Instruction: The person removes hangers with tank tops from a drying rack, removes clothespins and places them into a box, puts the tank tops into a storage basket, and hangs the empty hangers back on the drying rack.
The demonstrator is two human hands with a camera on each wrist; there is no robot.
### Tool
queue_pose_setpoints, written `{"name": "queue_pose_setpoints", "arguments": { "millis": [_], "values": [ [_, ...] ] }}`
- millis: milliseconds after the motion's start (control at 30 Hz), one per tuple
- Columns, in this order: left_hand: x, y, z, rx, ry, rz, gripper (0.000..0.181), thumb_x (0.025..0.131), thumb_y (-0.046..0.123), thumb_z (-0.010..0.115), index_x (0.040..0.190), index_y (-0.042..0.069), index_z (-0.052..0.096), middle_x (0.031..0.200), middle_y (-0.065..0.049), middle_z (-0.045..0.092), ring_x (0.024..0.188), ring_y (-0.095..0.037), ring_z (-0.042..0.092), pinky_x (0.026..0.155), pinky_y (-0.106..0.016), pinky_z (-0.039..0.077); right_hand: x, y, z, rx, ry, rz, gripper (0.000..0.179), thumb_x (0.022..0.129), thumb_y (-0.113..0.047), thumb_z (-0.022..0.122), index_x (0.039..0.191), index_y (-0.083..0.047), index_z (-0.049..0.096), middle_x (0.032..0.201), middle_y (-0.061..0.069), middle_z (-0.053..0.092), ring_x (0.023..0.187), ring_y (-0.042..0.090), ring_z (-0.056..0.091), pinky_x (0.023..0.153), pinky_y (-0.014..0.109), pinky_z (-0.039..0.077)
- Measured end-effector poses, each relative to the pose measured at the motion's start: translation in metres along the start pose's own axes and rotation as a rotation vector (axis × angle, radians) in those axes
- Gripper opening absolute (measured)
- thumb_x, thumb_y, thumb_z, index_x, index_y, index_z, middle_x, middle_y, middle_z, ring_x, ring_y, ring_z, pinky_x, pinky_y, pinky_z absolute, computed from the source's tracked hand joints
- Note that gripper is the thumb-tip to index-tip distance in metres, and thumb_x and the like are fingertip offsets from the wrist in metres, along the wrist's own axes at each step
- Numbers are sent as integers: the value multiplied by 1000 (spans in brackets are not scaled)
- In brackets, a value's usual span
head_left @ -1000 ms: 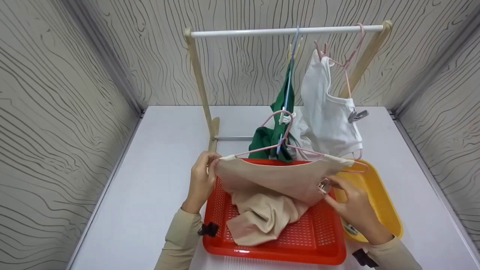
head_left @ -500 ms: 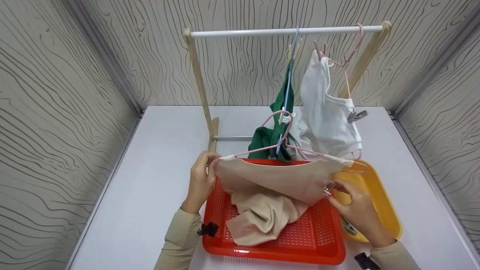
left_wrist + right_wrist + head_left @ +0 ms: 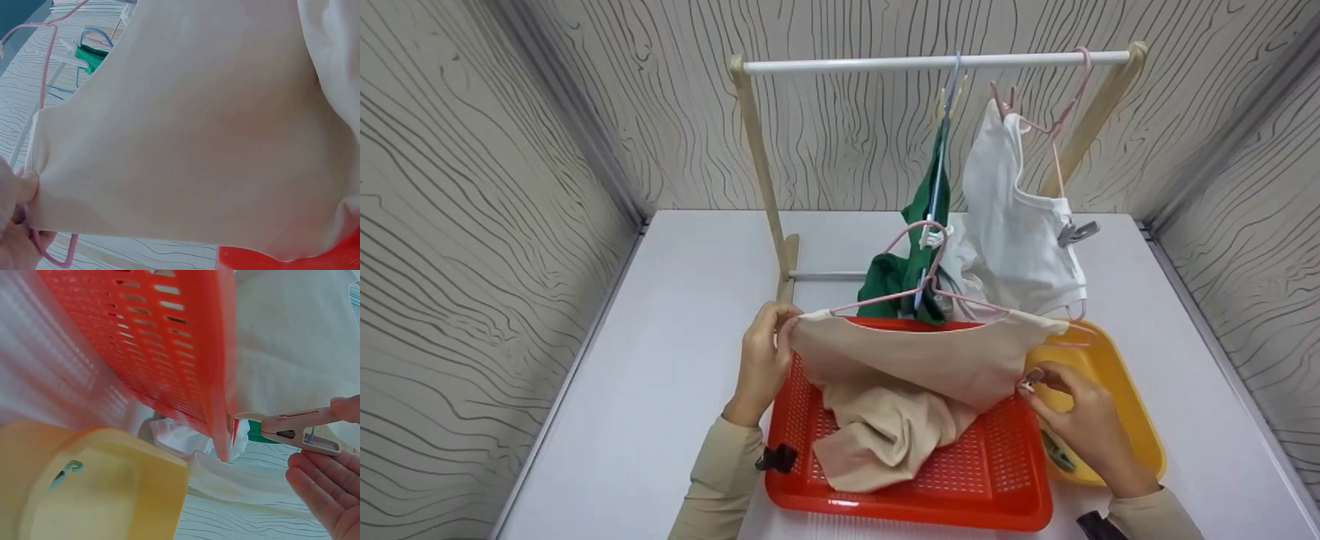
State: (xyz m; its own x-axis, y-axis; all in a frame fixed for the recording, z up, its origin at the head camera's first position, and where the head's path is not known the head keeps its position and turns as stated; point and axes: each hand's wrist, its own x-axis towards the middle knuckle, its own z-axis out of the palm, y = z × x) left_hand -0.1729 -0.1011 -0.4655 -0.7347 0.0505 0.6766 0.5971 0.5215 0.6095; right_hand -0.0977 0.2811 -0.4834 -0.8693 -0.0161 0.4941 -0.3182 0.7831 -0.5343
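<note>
A beige sleeveless top [image 3: 900, 356] hangs spread on a pink hanger [image 3: 924, 223], its lower part bunched over the red basket [image 3: 907, 514]. My left hand [image 3: 761, 360] pinches the top's left shoulder together with the hanger end; the left wrist view shows the hanger tip [image 3: 70, 253] sticking out below the cloth. My right hand [image 3: 1084, 424] holds a pale clothespin [image 3: 301, 430] between thumb and fingers. In the head view, the clothespin's tip is at the top's right side edge. Whether it bites the cloth I cannot tell.
Behind stands a rack with a white rail [image 3: 847, 66]. A green garment [image 3: 885, 285] and a white top [image 3: 1009, 225] with a grey clip [image 3: 1078, 233] hang from it. A yellow basin [image 3: 1136, 427] at right contains a green clothespin [image 3: 1057, 452].
My right hand has moved right and slightly down with the clothespin, from over the beige top's front to its right side edge. The left hand stays in place.
</note>
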Motion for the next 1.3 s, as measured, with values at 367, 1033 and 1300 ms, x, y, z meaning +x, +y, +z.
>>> {"name": "queue_pose_setpoints", "arguments": {
  "millis": [367,1033,1300],
  "values": [
    [-1,1,-1,-6,-15,-4,5,92,-2,58,97,-1,58,89,-11,63,79,-17,62,70,-24,55,-5,21,2,38,59,-16,33,61,9,82,91,6,67,80,12,72,82,-19,57,74,-5,43],
    [-2,-1,0,-6,-12,-9,5,92,0,59,96,-1,58,88,-11,63,79,-17,62,70,-26,56,-18,45,-2,-87,-41,130,32,67,1,82,95,7,67,83,16,73,72,21,72,66,16,56],
    [-3,0,-1,-19,-4,25,5,91,-1,59,96,-2,58,89,-10,63,78,-16,62,70,-24,55,-26,60,2,-116,-163,249,28,75,-4,78,97,6,66,83,16,70,80,37,70,69,43,59]
  ]
}}
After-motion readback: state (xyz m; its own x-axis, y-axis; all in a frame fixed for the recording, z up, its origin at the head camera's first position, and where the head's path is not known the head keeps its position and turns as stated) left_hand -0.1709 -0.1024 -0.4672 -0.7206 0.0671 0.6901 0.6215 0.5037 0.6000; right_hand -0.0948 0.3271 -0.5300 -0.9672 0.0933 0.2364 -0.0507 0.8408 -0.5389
